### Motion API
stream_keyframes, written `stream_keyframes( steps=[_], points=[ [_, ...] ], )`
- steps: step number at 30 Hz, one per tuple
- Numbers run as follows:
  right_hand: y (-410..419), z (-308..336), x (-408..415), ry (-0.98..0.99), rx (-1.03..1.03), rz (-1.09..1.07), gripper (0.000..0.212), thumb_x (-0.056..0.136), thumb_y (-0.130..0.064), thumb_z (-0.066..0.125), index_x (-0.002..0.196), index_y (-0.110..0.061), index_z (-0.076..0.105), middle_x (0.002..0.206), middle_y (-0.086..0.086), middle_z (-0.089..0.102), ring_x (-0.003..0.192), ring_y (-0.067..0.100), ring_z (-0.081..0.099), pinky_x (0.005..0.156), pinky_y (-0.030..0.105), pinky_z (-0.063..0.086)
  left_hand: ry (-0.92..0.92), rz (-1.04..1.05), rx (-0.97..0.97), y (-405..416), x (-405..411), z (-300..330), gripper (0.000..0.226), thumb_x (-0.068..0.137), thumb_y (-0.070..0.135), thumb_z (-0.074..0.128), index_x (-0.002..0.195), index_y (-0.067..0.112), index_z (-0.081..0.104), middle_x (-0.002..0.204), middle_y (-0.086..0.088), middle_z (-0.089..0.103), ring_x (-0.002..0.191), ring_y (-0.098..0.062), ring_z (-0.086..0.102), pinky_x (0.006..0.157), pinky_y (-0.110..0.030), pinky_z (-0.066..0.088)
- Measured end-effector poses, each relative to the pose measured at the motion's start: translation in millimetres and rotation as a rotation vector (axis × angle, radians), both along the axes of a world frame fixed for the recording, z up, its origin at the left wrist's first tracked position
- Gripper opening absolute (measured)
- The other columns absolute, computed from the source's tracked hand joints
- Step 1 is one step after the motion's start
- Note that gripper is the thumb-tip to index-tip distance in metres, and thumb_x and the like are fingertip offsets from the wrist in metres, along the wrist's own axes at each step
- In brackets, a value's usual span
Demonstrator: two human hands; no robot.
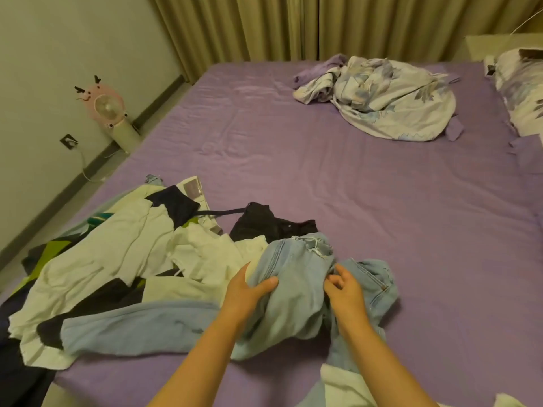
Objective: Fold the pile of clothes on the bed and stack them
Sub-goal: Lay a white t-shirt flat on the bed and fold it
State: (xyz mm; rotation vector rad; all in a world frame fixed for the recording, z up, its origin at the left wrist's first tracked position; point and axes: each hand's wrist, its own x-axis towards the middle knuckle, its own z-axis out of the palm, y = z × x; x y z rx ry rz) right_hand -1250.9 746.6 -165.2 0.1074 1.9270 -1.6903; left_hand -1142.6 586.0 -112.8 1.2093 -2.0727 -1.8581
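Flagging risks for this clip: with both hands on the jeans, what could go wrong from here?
The light blue jeans, gripped by the left hand and right hand, overlap the white garment; lifting might drag it along. One jeans leg trails under the pile, so it may snag.

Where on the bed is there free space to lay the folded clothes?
The widest bare sheet lies between the clothes pile and the floral quilt. The strip right of the jeans, held by the left hand and right hand, is also free. The near left corner is crowded.
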Motion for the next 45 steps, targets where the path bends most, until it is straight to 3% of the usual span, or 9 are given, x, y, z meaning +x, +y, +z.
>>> stream_keyframes(
  steps=[4,8,9,10,14,21,33,42,45],
  points=[
    [-44.4,45.6,32.0,0.154,-0.031,-0.010,0.040,0.092,-0.002,0.053,0.125,-0.023,0.046,0.069,-0.007,0.055,0.060,0.004,0.050,0.057,0.014,0.043,0.098,0.032,-0.006,-28.4,20.6,30.9,0.044,0.078,0.024,0.076,0.116,0.033,0.054,0.114,0.008,0.063,0.104,-0.012,0.060,0.090,-0.035,0.051],
    [-101.2,97.5,76.8,0.193,-0.132,-0.029,0.048,0.097,-0.018,0.049,0.144,-0.022,0.037,0.093,0.003,0.066,0.070,0.010,0.054,0.063,0.024,0.050,0.243,0.104,0.072,-73.1,51.4,58.5,0.043,0.081,0.021,0.074,0.119,0.031,0.057,0.112,0.005,0.067,0.102,-0.016,0.064,0.088,-0.037,0.054],
    [-116.4,110.4,90.4,0.204,-0.158,-0.030,0.050,0.097,-0.024,0.050,0.145,-0.027,0.035,0.110,-0.003,0.061,0.088,0.017,0.066,0.070,0.026,0.053,0.278,0.111,0.097,-88.8,60.7,65.9,0.043,0.081,0.019,0.074,0.120,0.029,0.058,0.112,0.003,0.068,0.100,-0.017,0.066,0.085,-0.037,0.055],
    [-132.2,123.8,103.2,0.226,-0.186,-0.010,0.053,0.095,-0.032,0.054,0.144,-0.031,0.035,0.095,-0.010,0.066,0.112,0.013,0.056,0.079,0.024,0.053,0.314,0.112,0.119,-105.8,69.1,74.3,0.041,0.082,0.018,0.073,0.119,0.029,0.059,0.110,0.003,0.070,0.098,-0.017,0.067,0.082,-0.036,0.056],
    [-198.1,169.4,157.6,0.309,-0.221,0.149,0.072,0.072,-0.053,0.065,0.138,-0.038,0.042,0.138,-0.018,0.044,0.129,0.000,0.039,0.106,0.026,0.037,0.378,0.075,0.188,-170.3,112.5,109.5,0.040,0.083,0.019,0.072,0.120,0.022,0.061,0.109,-0.003,0.071,0.098,-0.022,0.069,0.082,-0.040,0.057],
    [-285.9,243.6,202.5,0.530,-0.199,0.334,0.075,0.078,-0.039,0.072,0.136,-0.048,0.024,0.138,-0.027,0.027,0.127,-0.006,0.027,0.101,0.020,0.030,0.483,0.062,0.081,-258.8,154.3,189.4,0.035,0.084,0.020,0.071,0.119,0.021,0.062,0.107,-0.004,0.072,0.099,-0.024,0.068,0.082,-0.043,0.057],
    [-370.9,320.8,228.1,0.667,-0.503,0.520,0.087,0.083,-0.034,0.069,0.139,-0.052,0.004,0.136,-0.046,0.010,0.120,-0.034,0.016,0.093,-0.004,0.030,0.584,0.069,-0.263,-340.5,191.7,319.2,0.028,0.083,0.013,0.072,0.100,0.034,0.064,0.089,0.016,0.073,0.082,0.000,0.069,0.061,-0.011,0.051],
    [-421.1,239.2,221.7,0.489,-0.370,0.494,0.072,0.080,-0.065,0.056,0.125,-0.071,0.000,0.126,-0.062,0.001,0.123,-0.033,0.007,0.098,0.005,0.025,0.375,0.031,-0.184,-392.0,180.0,224.9,0.046,0.085,0.022,0.070,0.126,0.035,0.054,0.118,0.011,0.066,0.109,-0.011,0.063,0.086,-0.030,0.053],
    [-434.9,172.9,215.7,0.329,-0.235,0.475,0.073,0.083,-0.060,0.051,0.137,-0.055,0.002,0.146,-0.036,0.003,0.142,0.000,0.011,0.113,0.024,0.022,0.205,-0.073,-0.144,-401.6,173.1,151.5,0.050,0.092,0.017,0.062,0.136,0.031,0.043,0.137,0.002,0.053,0.125,-0.019,0.052,0.102,-0.042,0.045]
  ],
)
